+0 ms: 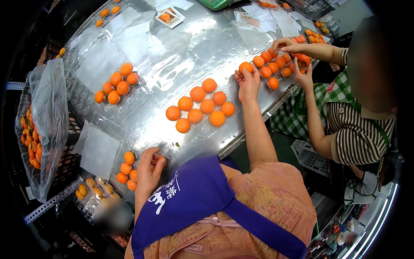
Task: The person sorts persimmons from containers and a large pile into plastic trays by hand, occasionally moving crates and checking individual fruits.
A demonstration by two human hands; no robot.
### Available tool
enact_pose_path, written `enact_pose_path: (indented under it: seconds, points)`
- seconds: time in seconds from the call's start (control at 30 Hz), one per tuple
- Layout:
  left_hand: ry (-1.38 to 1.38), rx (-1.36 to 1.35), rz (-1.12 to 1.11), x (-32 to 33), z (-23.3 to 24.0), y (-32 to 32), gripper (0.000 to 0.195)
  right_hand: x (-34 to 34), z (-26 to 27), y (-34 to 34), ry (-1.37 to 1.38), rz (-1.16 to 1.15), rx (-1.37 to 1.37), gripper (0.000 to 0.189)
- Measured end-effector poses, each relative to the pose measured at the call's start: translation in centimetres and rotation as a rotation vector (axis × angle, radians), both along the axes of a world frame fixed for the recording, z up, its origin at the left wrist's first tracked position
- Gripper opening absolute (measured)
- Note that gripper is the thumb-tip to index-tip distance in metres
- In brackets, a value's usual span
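My right hand (pixel 249 84) grips a round orange fruit (pixel 245 67) with thumb and fingers, at the near end of a filled clear plastic tray (pixel 266 72). Lower left, the fingers of my left hand (pixel 149 168) close around another orange fruit (pixel 161 160), partly covered by the hand. Beside that hand sits a clear tray holding several orange fruits (pixel 125 168); my hand hides part of it. Between my hands, a clear plastic tray (pixel 196 138) carries rows of round orange fruits (pixel 207 106), with unfilled cups along its near edge.
A partly filled clear tray (pixel 136 94) lies on the metal table (pixel 181 150) at left. White paper sheets (pixel 99 152) rest nearby. A plastic-lined crate of fruit (pixel 32 142) stands far left. At right, a co-worker's hands (pixel 303 76) handle fruit over trays.
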State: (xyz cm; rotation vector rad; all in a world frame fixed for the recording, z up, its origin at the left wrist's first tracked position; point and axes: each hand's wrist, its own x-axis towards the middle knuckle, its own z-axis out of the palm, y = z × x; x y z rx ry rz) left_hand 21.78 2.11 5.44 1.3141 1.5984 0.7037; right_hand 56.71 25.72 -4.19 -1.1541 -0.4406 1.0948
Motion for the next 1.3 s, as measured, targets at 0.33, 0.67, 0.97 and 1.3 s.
enact_pose_path:
  seconds: [0.33,0.67,0.97,1.3]
  points:
    - [0.007,0.01,-0.008,-0.2,-0.1,0.3,0.032,0.1,-0.2,0.4,0.036,0.016,0.029,0.03]
    - [-0.015,-0.018,0.036,0.2,0.5,0.5,0.034,0.9,0.0,0.0,0.045,-0.049,0.041,0.029]
    - [-0.025,-0.028,0.008,-0.1,-0.1,0.1,0.031,0.2,-0.7,-1.0,-0.098,0.012,-0.022,0.038]
    - [0.004,0.013,-0.024,-0.1,0.2,0.2,0.032,-0.8,-4.5,-1.6,-0.726,0.122,-0.054,0.025]
